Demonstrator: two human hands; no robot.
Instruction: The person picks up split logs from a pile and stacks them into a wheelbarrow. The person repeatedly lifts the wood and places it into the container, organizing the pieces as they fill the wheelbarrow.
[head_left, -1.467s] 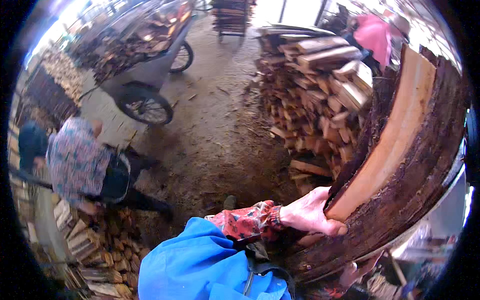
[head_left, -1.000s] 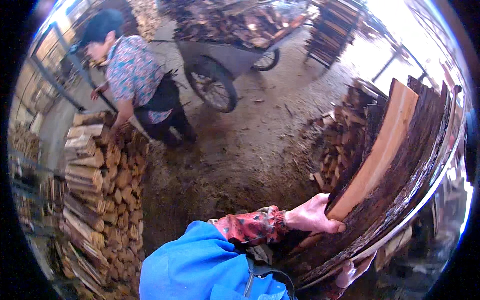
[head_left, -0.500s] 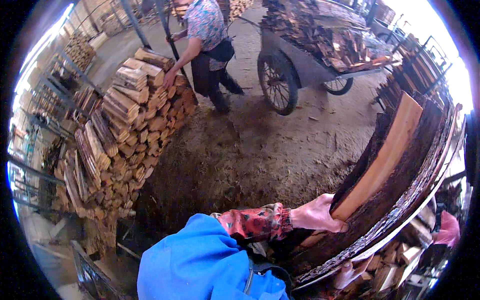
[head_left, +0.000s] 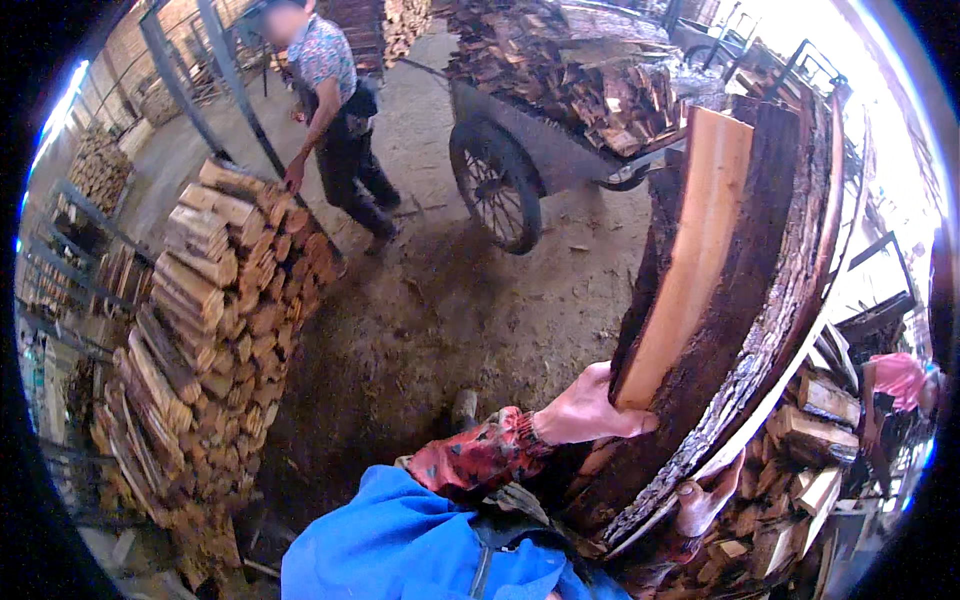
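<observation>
A bundle of long rough slabs with bark edges (head_left: 765, 300) stands upright in front of me, its lower end near my body. Along its near left side, my left hand (head_left: 597, 405) grips a pale, smooth-faced slab (head_left: 700, 230), with the thumb over its face. My right hand (head_left: 708, 497) is pressed around the opposite edge of the bundle, partly hidden by the pale outer strip. Between the hands lie dark, bark-covered slabs. The patterned red cuff (head_left: 490, 445) covers my left wrist.
A tall stack of split firewood (head_left: 225, 330) stands at left, where another person (head_left: 335, 110) has a hand on a post. Behind is a loaded two-wheeled cart (head_left: 560, 150). Loose split logs (head_left: 800, 440) lie at right, near a person in pink (head_left: 900, 385).
The slab bundle now stands more upright and farther left in view, still in both hands. My right hand shows more. The other person has straightened, a hand still near the stack.
</observation>
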